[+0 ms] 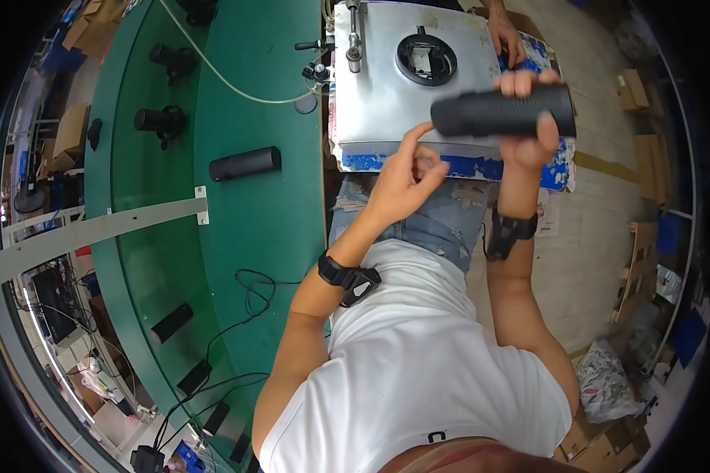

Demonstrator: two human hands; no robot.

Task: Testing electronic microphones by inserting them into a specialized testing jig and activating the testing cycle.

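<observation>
A black cylindrical housing point(473, 115) lies nearly level across my right hand point(526, 151), which is wrapped around its right part, thumb on the near side and fingertips over the far side. My left hand point(406, 180) holds nothing. Its index finger reaches up to the left end of the housing, while the other fingers curl loosely, apart from the thumb. Beneath the housing is a metal-topped work box point(379, 110). On its top sits a round black fixture point(426, 59) with a pale piece inside.
Another person's hand point(506, 39) rests at the box's far right corner. A metal rod-like press part point(354, 39) stands at the box's left. On the green bench point(292, 213) lie a similar black cylinder point(245, 164), a small black disc point(306, 103) and cables point(252, 296).
</observation>
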